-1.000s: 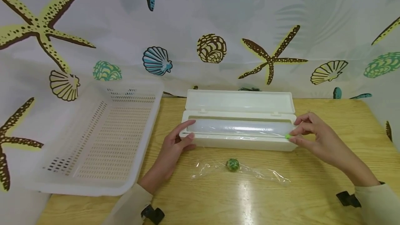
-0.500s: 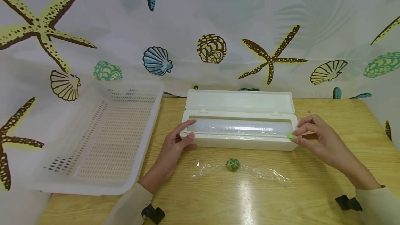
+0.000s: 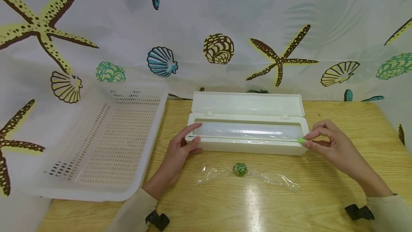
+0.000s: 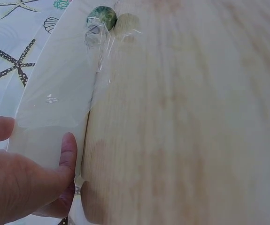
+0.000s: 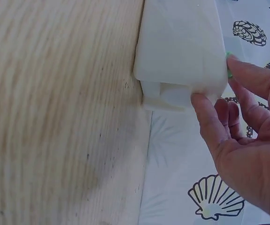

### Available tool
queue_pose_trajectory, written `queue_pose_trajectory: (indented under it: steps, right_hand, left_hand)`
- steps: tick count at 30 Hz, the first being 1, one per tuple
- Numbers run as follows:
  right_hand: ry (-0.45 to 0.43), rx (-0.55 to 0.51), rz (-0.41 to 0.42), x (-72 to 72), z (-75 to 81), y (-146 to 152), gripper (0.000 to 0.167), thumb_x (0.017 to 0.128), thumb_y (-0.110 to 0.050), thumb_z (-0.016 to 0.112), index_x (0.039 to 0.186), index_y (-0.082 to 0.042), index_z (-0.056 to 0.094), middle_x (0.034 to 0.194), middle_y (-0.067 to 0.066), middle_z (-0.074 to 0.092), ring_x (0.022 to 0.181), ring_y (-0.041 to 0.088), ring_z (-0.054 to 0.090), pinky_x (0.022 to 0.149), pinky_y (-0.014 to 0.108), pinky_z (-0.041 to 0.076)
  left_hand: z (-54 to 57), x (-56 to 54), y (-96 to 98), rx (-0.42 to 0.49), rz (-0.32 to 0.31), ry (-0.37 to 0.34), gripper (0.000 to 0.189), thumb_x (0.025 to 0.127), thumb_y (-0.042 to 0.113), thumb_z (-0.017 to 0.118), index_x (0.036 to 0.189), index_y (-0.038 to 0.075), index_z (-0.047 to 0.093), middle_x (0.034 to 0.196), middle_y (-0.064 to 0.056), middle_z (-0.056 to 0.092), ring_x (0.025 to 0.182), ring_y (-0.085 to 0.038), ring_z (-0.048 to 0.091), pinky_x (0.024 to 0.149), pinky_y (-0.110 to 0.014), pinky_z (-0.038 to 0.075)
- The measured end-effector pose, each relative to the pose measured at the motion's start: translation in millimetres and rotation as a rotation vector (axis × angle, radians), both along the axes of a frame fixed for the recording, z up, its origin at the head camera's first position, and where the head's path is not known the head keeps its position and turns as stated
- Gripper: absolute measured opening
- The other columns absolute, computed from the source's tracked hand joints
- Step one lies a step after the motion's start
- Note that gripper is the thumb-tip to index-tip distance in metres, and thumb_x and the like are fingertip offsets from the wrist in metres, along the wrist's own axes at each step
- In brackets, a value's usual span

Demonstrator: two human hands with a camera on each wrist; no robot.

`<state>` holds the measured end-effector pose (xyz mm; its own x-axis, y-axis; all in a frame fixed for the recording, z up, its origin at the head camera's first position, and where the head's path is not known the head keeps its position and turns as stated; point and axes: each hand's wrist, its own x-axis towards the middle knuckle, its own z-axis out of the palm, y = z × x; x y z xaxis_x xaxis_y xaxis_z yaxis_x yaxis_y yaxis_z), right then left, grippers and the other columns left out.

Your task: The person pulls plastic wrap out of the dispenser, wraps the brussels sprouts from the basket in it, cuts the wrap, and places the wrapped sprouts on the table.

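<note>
A white cling film dispenser (image 3: 248,148) lies on the table with its lid (image 3: 248,104) raised at the back. Inside it sits a roll of clear cling film (image 3: 248,130). At its left end my left hand (image 3: 176,153) grips the box, thumb on the front edge. My right hand (image 3: 336,153) pinches a small green slide cutter (image 3: 302,140) at the right end of the front rim; in the right wrist view the cutter (image 5: 229,65) is mostly hidden by the fingers. In front of the box, a green ball (image 3: 240,169) lies with clear film (image 3: 273,179) spreading to both sides.
A white perforated plastic basket (image 3: 136,189) stands left of the dispenser, close to my left forearm. Behind the wooden table (image 3: 225,207) hangs a cloth (image 3: 180,20) printed with shells and starfish.
My right hand has slid slightly to the right along the front rim, carrying the green slide cutter to the end of the box. The left hand stays in place.
</note>
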<state>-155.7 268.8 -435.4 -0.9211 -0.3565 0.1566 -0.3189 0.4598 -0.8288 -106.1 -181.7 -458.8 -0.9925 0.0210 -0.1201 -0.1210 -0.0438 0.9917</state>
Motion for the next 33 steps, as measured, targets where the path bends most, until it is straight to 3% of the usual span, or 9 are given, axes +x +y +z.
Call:
queue_pose_trajectory:
  steps: [7, 13, 21, 25, 30, 33]
  right_hand:
    - [-0.069, 0.03, -0.032, -0.6, 3.0, 9.1, 0.007, 0.104, -0.008, 0.077, 0.109, -0.002, 0.077, 0.119, 0.008, 0.055, 0.119, 0.015, 0.048, 0.097, 0.008, 0.04]
    - [-0.127, 0.022, -0.048, 0.5, 2.2, 12.4, 0.014, 0.106, -0.012, 0.076, 0.113, 0.0, 0.076, 0.12, 0.007, 0.057, 0.117, 0.013, 0.052, 0.097, 0.008, 0.044]
    - [-0.2, -0.04, -0.052, 11.1, -4.5, 7.6, 0.023, 0.111, -0.015, 0.067, 0.127, 0.002, 0.065, 0.119, 0.001, 0.064, 0.113, 0.002, 0.063, 0.089, 0.016, 0.055]
    - [-0.185, -0.061, -0.067, 17.2, -9.1, 1.6, 0.024, 0.114, -0.014, 0.062, 0.131, 0.003, 0.059, 0.12, 0.006, 0.063, 0.109, 0.004, 0.065, 0.087, 0.018, 0.057]
    - [-0.206, -0.137, -0.071, 24.5, -14.8, -4.4, 0.027, 0.117, -0.013, 0.053, 0.136, 0.007, 0.05, 0.122, 0.014, 0.058, 0.099, 0.013, 0.073, 0.084, 0.026, 0.063]
    - [-0.21, -0.126, -0.104, 25.8, -15.5, -5.9, 0.029, 0.118, -0.015, 0.052, 0.138, 0.007, 0.049, 0.121, 0.016, 0.058, 0.094, 0.014, 0.073, 0.083, 0.026, 0.063]
  left_hand:
    - [1.7, 0.5, 0.6, -0.005, 0.012, 0.029, 0.046, 0.111, 0.009, 0.064, 0.157, 0.016, 0.06, 0.125, -0.013, 0.052, 0.107, -0.027, 0.061, 0.102, -0.049, 0.059]
    - [-0.9, 0.2, 2.1, -0.002, 0.002, 0.037, 0.047, 0.111, 0.009, 0.064, 0.158, 0.014, 0.059, 0.125, -0.013, 0.052, 0.108, -0.026, 0.06, 0.103, -0.048, 0.059]
    - [-2.0, 2.1, 1.0, -0.018, 0.003, 0.016, 0.046, 0.113, 0.012, 0.062, 0.159, 0.02, 0.058, 0.123, -0.013, 0.05, 0.112, -0.029, 0.059, 0.104, -0.046, 0.058]
    - [2.4, 7.0, 1.8, -0.092, 0.003, 0.0, 0.049, 0.114, 0.01, 0.055, 0.162, 0.021, 0.054, 0.134, -0.013, 0.048, 0.114, -0.029, 0.06, 0.108, -0.045, 0.054]
    - [4.4, 17.6, 2.3, -0.291, 0.001, 0.072, 0.064, 0.103, -0.002, 0.058, 0.162, 0.02, 0.054, 0.137, -0.015, 0.048, 0.123, -0.029, 0.049, 0.111, -0.048, 0.04]
    - [5.1, 23.3, 2.0, -0.356, 0.006, 0.094, 0.066, 0.1, -0.003, 0.06, 0.161, 0.021, 0.055, 0.146, -0.014, 0.049, 0.134, -0.028, 0.046, 0.113, -0.05, 0.036]
